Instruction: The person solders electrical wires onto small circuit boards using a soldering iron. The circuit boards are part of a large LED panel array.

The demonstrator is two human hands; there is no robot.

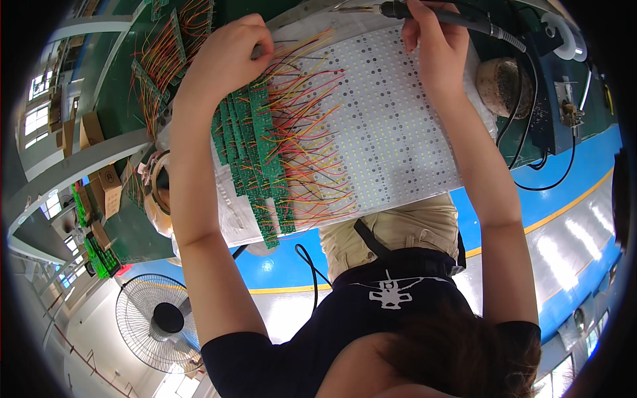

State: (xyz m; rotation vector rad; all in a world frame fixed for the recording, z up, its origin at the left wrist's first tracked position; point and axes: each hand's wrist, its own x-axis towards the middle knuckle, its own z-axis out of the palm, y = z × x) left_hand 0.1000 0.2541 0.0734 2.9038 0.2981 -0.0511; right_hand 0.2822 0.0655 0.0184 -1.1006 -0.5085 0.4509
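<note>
Between the fingers of my right hand [439,50] is a soldering iron [438,14], its black handle crossing the top edge and its metal tip pointing left. My left hand [239,48] has its fingers curled together at the far end of a row of narrow green circuit boards [255,149]. Whatever it pinches, if anything, is hidden. Red, yellow and black wires [315,142] fan out rightward from the boards. They lie over a pale dotted sheet [388,126] with rows of small yellowish and dark spots.
More wired boards [178,36] lie at the far left. A round, brown-topped block [505,89] and a white spool [565,36] stand at the right, beside looping black cable [531,113]. A tape roll [158,189] sits at the left edge. A fan [166,318] stands beyond the table.
</note>
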